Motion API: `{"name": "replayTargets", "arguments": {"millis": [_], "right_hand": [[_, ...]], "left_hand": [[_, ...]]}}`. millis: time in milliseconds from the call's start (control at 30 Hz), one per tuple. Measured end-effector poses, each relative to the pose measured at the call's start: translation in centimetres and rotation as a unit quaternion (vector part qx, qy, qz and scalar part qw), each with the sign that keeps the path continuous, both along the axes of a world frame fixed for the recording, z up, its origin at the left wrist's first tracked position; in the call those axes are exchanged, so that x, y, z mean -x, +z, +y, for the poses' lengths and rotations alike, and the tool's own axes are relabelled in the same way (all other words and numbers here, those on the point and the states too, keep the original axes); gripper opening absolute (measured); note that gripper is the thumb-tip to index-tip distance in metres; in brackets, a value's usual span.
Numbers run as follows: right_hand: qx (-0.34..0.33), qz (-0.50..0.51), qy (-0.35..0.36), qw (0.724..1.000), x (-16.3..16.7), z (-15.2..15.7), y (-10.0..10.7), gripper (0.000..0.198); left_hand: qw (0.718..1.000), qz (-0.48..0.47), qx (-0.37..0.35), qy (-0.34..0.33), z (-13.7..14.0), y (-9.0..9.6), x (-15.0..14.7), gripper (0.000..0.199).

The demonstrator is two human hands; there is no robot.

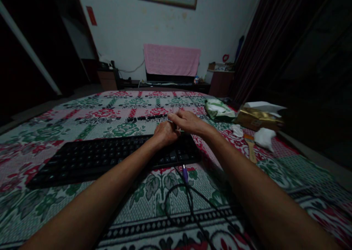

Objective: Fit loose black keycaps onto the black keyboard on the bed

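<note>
A black keyboard (104, 154) lies on the patterned bedspread, its right end partly under my hands. My left hand (166, 132) is closed over the keyboard's upper right part, its fingers mostly hidden. Just beyond it, my right hand (189, 122) meets it, fingers bent together; whatever is between them is too small or hidden to name. Behind the keyboard runs a row of small black pieces that look like loose keycaps (148, 117). A black cable (189, 202) with a purple plug (184, 173) lies in front of the keyboard.
On the right lie a brush (250, 149), crumpled white tissues (264, 138), a gold tissue box (258, 117) and a green-white packet (218, 109). A pink cloth (172, 59) hangs over a screen by the far wall. Dark curtains hang at right.
</note>
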State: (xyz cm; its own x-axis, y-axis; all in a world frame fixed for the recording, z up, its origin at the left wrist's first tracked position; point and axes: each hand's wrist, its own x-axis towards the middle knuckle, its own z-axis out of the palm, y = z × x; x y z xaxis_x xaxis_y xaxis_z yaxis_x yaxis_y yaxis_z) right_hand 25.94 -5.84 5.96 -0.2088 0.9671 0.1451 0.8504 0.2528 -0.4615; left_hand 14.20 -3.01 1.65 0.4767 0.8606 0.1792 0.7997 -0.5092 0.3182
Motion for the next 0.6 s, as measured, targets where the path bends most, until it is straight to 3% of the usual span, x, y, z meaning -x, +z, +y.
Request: {"name": "replayTargets", "arguments": {"millis": [100,167,233,467,600], "right_hand": [[0.054,0.055,0.057,0.995,-2.8,-1.1,-1.0,0.056],[0.12,0.032,0.08,0.989,-4.3,-1.8,-2.0,0.075],[0.161,0.018,0.118,0.98,-5.0,-2.2,-2.9,0.082],[0.138,0.011,0.128,0.982,-3.4,-2.8,-3.5,0.087],[0.138,-0.001,0.121,0.983,-3.2,-3.0,-3.2,0.082]], "left_hand": [[1.0,0.004,0.022,0.016,0.1,-0.2,0.1,0.03],[0.999,-0.007,0.022,0.023,0.1,-0.4,0.2,0.032],[0.999,-0.018,0.015,0.024,0.1,-0.4,0.2,0.034],[0.998,-0.018,0.03,0.051,0.3,-0.7,0.2,0.036],[0.999,-0.003,-0.01,0.046,-0.4,-0.7,0.1,0.036]]}}
